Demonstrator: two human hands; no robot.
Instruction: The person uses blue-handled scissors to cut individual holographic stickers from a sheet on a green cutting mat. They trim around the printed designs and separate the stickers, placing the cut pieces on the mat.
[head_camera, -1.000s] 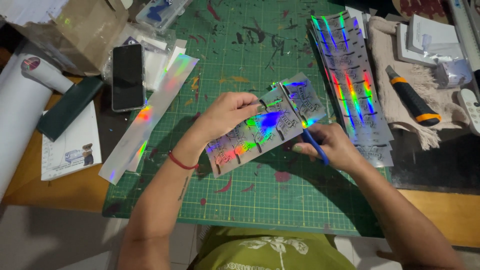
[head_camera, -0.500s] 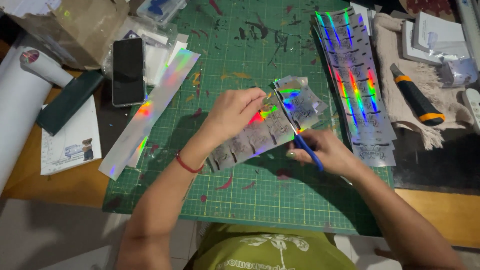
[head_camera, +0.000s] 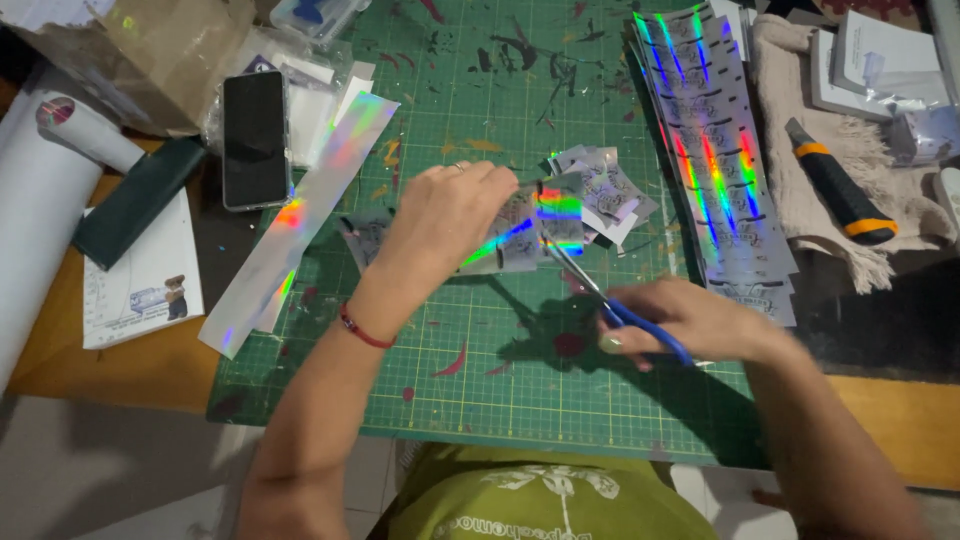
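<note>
a home craft corner, by the look of it. a green cutting mat (head_camera: 480, 400), gridded and spotted with dried paint, covers a wooden worktop (head_camera: 900, 420). beyond the right grip (head_camera: 690, 320), which has blue-handled scissors (head_camera: 600, 295), lie a stack of holographic sticker sheets (head_camera: 715, 150) and an orange-and-black utility knife (head_camera: 838, 185) on a fringed cloth (head_camera: 790, 120). left of the left grip (head_camera: 450, 205) sit a phone (head_camera: 254, 138), a cardboard box (head_camera: 150, 50) and a paper roll (head_camera: 30, 230).

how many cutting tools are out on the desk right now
2. The blue-handled scissors are in the right hand, blades at the holographic sheet held by the left hand. The utility knife lies on the beige cloth at right. Clutter may hide others.
</note>
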